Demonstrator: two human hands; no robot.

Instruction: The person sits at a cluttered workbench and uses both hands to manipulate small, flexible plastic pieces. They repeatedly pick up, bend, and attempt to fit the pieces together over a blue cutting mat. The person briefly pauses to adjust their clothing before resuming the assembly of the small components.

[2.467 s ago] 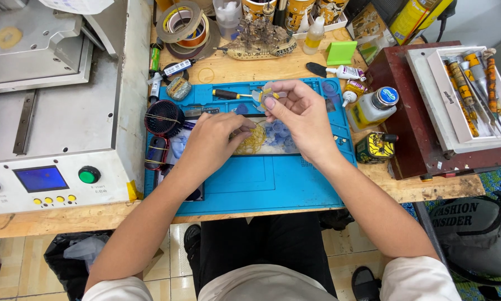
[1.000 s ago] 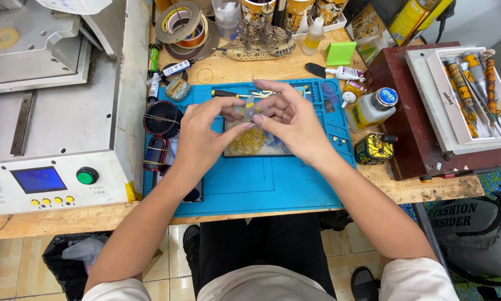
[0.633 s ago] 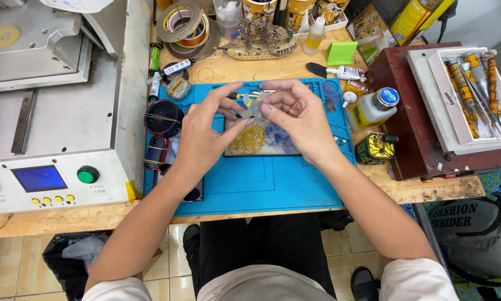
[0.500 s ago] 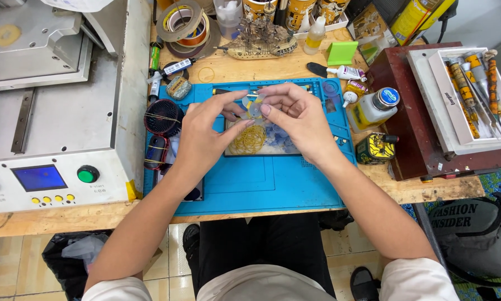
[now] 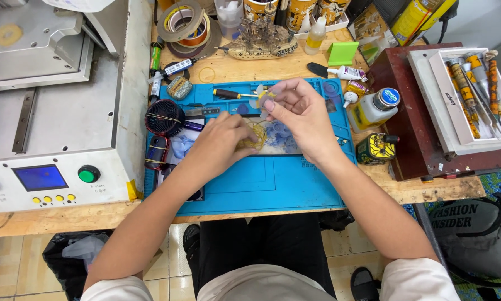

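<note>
My left hand (image 5: 224, 142) rests on a flat clear panel (image 5: 273, 139) that lies on the blue work mat (image 5: 273, 184); its fingers press on a patch of yellow residue on the panel. My right hand (image 5: 300, 111) is raised just above the panel's far edge and pinches a small translucent piece of film (image 5: 260, 99) between thumb and fingers. A screwdriver with a black and orange handle (image 5: 231, 93) lies on the mat just left of the right hand.
A grey machine (image 5: 50, 106) with a blue screen and a green button fills the left. Tape rolls (image 5: 183, 22), bottles (image 5: 376, 108) and small jars crowd the back of the wooden bench. A white tray of tools (image 5: 473, 95) sits on a dark red box at right.
My left hand has dropped from the raised piece down onto the panel. My right hand stays lifted and keeps the small film alone.
</note>
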